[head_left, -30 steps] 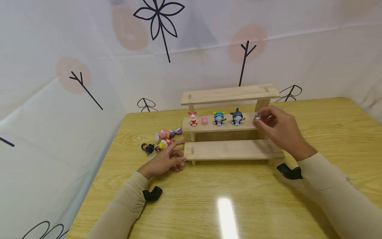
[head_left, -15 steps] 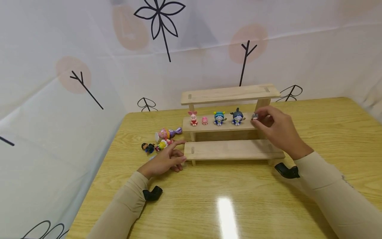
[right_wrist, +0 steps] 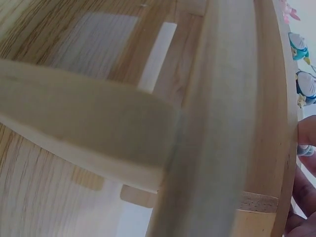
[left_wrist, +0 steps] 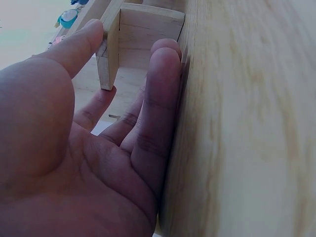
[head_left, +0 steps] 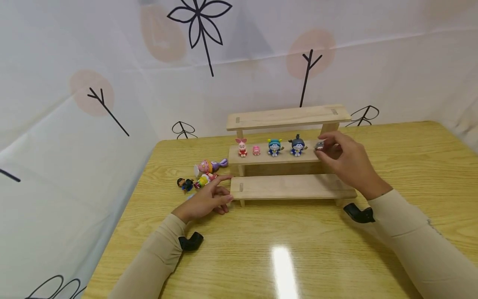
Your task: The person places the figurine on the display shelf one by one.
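Note:
A three-tier wooden display shelf (head_left: 287,187) stands on the table. My left hand (head_left: 205,201) grips the left end of its lowest board, thumb at the front corner and index finger at the rear. The left wrist view shows that board end (left_wrist: 109,59) between the two, the other fingers low by the table. At the right end of the middle tier, my right hand (head_left: 347,160) pinches a small grey figurine (head_left: 319,145) between thumb and fingers. Two blue-suited figurines (head_left: 274,148), a tiny pink one (head_left: 256,150) and a pink-eared one in red (head_left: 242,148) sit leftward on that tier.
Left of the shelf lie several loose figurines: a pink and purple one (head_left: 210,167), a dark-haired one in black (head_left: 185,185) and a yellow one (head_left: 203,181), partly behind my left hand. A printed cloth (head_left: 246,95) hangs behind the table (head_left: 239,257).
My right hand has shifted slightly left along the middle tier with the grey figurine, then stayed nearly still. The left hand has kept its place on the shelf.

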{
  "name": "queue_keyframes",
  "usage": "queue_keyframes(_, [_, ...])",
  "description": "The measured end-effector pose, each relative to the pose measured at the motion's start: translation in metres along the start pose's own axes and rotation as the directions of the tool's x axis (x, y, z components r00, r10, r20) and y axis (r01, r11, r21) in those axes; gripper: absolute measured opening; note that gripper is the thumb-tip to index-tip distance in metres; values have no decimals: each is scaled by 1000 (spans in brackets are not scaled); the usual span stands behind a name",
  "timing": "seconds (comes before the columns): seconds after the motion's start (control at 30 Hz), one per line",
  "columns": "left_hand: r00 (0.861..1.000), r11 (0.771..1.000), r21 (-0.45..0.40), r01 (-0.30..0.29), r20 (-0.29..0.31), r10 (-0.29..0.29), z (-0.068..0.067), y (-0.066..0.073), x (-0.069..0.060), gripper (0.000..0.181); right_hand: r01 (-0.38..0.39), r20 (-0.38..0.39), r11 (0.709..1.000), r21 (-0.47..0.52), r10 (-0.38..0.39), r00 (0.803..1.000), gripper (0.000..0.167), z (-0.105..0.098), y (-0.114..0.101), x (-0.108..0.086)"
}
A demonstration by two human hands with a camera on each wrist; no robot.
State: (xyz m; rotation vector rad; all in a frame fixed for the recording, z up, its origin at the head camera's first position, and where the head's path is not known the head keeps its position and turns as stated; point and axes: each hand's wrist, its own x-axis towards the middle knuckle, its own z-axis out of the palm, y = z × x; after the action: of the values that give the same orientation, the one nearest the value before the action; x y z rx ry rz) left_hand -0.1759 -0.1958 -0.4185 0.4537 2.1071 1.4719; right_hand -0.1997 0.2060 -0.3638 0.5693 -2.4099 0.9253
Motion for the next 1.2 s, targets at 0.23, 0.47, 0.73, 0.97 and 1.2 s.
queue_keyframes(0.23, [1000, 1000, -6, -2, -2, 2, 0, 0, 0, 66, 10, 8, 1000, -5, -10, 1000, 38, -1, -1, 0])
queue_keyframes(0.47, [1000, 1000, -3, -4, -5, 4, 0, -1, 1, 66, -26, 39, 999, 29, 24, 999, 44, -5, -4, -1])
queue_keyframes(0.73, [1000, 1000, 3, 4, -3, -4, 0, -1, 1, 67, -52, -87, 996, 75, 59, 995, 40, -16, 1, -18])
queue_keyframes(0.97, [1000, 1000, -9, 4, -2, -4, 1, -3, 1, 67, -136, -148, 983, 126, 154, 977, 27, -37, 10, -35])
queue_keyframes(1.2, [1000, 1000, -6, 1, -13, -1, 0, -2, 1, 66, -347, 65, 930, 122, 342, 938, 20, -56, 39, -48])
